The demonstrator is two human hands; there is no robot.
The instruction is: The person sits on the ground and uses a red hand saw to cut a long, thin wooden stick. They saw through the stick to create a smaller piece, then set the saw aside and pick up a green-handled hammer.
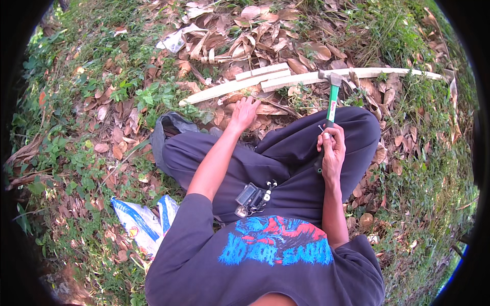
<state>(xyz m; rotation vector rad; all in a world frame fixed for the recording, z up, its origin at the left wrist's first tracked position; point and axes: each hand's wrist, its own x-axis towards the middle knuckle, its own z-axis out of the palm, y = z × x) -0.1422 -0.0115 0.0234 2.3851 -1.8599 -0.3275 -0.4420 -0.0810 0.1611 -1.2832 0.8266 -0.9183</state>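
My right hand (pixel 332 145) is closed round the dark lower grip of a hammer (pixel 333 99) with a green handle. A thin, pale, nail-like piece (pixel 321 129) sticks out by its fingers. The hammer's metal head overlaps a long pale wooden strip (pixel 393 72); whether they touch I cannot tell. My left hand (pixel 245 113) reaches forward with fingers apart and holds nothing, just short of a second wooden strip (pixel 219 92). A short wooden piece (pixel 263 71) lies along the far side where the two strips meet.
I sit cross-legged in dark trousers (pixel 204 160) on leaf-strewn ground. A small dark device with beads (pixel 250 196) rests in my lap. To the left are a white-and-blue plastic bag (pixel 138 219) and leafy plants (pixel 153 97). Dry leaves (pixel 260 38) pile up beyond the wood.
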